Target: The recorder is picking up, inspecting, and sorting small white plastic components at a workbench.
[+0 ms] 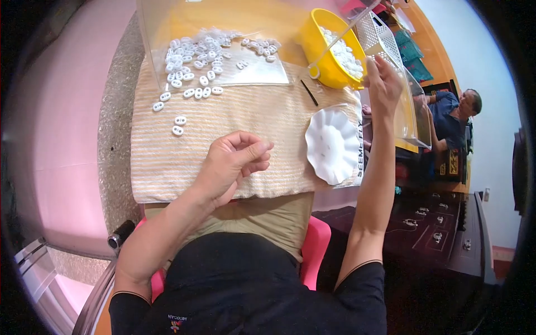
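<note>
Your worktop (114, 139) is a speckled stone surface, and a striped beige cloth (234, 128) covers most of it in front of you. At the far edge of the cloth lies a clear plastic sheet or bag (254, 70), and a heap of small white oval beads (195, 53) is spread over its left part; some spill onto the cloth to the near left, with two lying apart, nearer to you. To the far right stands a yellow bowl (324, 61), tilted toward you and holding more of the same white beads. Beyond it, further right, is a white slotted basket (379, 33); what it holds cannot be made out. Near right on the cloth sits a white scalloped dish (332, 146), which looks bare. A thin dark stick (309, 92) lies between the bowl and the dish.

Your left hand (231, 164) hovers over the middle of the cloth with fingers curled in, thumb against fingertips; whether it pinches anything cannot be told. Your right hand (384, 84) is raised just right of the yellow bowl, fingers loosely together; whether it holds anything cannot be told.
</note>
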### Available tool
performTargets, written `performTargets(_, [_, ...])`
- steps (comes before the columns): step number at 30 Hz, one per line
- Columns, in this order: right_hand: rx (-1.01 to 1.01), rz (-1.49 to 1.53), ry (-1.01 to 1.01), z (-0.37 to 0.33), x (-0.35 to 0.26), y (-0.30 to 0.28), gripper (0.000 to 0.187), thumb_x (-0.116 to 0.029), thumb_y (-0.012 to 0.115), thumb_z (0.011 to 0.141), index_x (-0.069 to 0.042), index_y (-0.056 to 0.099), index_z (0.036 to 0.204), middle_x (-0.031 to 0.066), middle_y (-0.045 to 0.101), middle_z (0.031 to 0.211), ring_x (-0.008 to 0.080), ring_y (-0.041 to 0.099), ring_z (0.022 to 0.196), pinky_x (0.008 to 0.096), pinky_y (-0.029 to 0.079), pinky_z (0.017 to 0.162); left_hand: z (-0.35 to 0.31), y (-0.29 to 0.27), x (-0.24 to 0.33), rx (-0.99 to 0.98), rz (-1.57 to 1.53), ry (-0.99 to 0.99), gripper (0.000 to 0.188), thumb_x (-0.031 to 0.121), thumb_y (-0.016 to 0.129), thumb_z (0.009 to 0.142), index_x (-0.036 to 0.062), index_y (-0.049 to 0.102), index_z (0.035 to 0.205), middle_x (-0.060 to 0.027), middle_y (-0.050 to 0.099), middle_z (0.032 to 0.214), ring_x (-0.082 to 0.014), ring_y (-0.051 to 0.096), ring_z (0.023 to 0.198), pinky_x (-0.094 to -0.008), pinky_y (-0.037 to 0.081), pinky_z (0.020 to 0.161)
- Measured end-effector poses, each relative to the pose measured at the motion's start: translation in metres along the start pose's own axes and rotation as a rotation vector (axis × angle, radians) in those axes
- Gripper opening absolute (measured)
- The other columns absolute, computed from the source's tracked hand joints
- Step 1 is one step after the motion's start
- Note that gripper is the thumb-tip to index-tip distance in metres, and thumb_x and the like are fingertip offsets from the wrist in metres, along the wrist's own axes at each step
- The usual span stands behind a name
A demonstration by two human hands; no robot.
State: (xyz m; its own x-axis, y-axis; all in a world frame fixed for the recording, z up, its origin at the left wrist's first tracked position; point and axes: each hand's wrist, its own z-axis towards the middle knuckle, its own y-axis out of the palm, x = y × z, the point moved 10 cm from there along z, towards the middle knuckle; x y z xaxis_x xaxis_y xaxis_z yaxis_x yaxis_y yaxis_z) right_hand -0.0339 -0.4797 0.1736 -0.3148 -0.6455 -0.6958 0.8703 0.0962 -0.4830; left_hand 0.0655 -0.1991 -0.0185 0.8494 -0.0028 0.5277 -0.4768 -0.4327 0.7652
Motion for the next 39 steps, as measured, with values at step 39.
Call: performTargets(39, [-0.716, -0.316, -0.442, -0.056, -0.068, 0.278, 0.029, -0.021, 0.069, 0.08, -0.002, 0.07, 0.102, 0.0164, 0.07, 0.094, 0.03, 0.067, 0.085, 0.0372, 0.051, 0.077, 0.0, -0.013, 0.02, 0.062, -0.016, 0.121, 0.009, 0.009, 0.069, 0.087, 0.0062, 0.062, 0.09, -0.0017, 0.064, 0.084, -0.0082, 0.061, 0.076, -0.0231, 0.053, 0.069])
